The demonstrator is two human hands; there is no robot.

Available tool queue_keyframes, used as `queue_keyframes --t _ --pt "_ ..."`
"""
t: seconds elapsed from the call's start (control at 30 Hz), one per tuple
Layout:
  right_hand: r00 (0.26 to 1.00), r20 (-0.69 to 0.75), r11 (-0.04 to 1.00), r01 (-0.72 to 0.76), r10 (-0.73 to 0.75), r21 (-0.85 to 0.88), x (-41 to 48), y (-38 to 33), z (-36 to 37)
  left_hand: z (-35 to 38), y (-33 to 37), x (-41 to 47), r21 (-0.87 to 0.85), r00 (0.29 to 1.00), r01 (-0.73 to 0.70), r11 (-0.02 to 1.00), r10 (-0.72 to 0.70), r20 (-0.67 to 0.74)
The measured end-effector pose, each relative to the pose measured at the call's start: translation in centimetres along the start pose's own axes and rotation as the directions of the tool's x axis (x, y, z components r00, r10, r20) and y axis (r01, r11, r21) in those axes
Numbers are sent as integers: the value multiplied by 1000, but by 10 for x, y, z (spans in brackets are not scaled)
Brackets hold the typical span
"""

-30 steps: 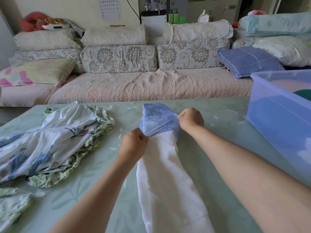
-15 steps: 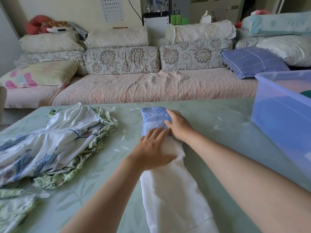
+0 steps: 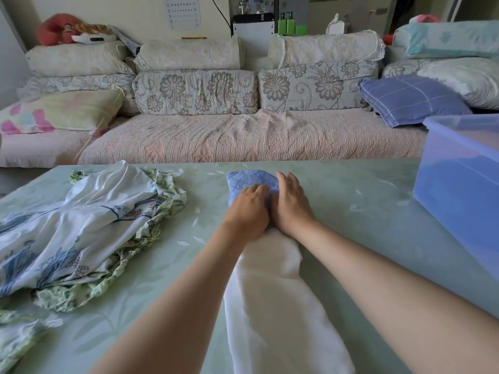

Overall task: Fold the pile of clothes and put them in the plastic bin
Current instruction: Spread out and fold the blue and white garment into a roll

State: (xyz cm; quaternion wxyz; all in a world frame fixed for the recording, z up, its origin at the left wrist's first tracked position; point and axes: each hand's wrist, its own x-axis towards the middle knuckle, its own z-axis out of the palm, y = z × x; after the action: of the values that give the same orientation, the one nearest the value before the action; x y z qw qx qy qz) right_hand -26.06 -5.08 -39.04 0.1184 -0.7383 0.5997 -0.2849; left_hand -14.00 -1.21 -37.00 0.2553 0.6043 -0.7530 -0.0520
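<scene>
A long white garment (image 3: 272, 300) with a blue patterned far end (image 3: 247, 179) lies folded into a narrow strip down the middle of the green table (image 3: 359, 220). My left hand (image 3: 248, 211) and my right hand (image 3: 291, 206) lie flat side by side on it, fingers spread, pressing where blue meets white. A loose pile of white and blue floral clothes (image 3: 70, 230) with green trim lies to the left. The translucent blue plastic bin (image 3: 459, 190) stands at the table's right edge.
A sofa (image 3: 243, 136) with floral cushions and a blue checked pillow (image 3: 410, 98) runs along behind the table. More green patterned fabric (image 3: 16, 338) hangs at the near left corner.
A second ago both hands pinched the blue end of the garment in fists. They have let go, opened flat and slid forward over the fold.
</scene>
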Motion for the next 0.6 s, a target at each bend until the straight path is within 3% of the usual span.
queue_keyframes --t 0.07,0.17,0.27,0.33,0.4,0.47,0.53,0.6 --pt "984 -113 985 121 -135 -122 -4 2 7 15 -25 3 53 983 104 993 -110 147" --pt "935 -155 932 282 -320 -226 -3 3 12 20 -68 12 244 884 240 940 -315 346" --pt "963 52 928 269 -264 -258 0 4 12 10 -81 23 311 818 301 902 -411 401" --pt "965 228 947 189 -131 -259 2 7 11 3 -76 29 391 827 373 841 -492 271" --pt "935 352 956 150 -53 -253 4 9 8 3 -65 32 465 906 342 816 -417 65" --pt "913 407 965 131 -29 -226 4 8 7 9 -59 38 356 986 164 920 -143 -83" --pt "907 420 971 114 -16 -210 6 9 8 18 -58 43 208 1000 -5 978 2 13" --pt "900 435 973 108 -9 -202 7 12 8 27 -62 43 148 975 42 988 -73 211"
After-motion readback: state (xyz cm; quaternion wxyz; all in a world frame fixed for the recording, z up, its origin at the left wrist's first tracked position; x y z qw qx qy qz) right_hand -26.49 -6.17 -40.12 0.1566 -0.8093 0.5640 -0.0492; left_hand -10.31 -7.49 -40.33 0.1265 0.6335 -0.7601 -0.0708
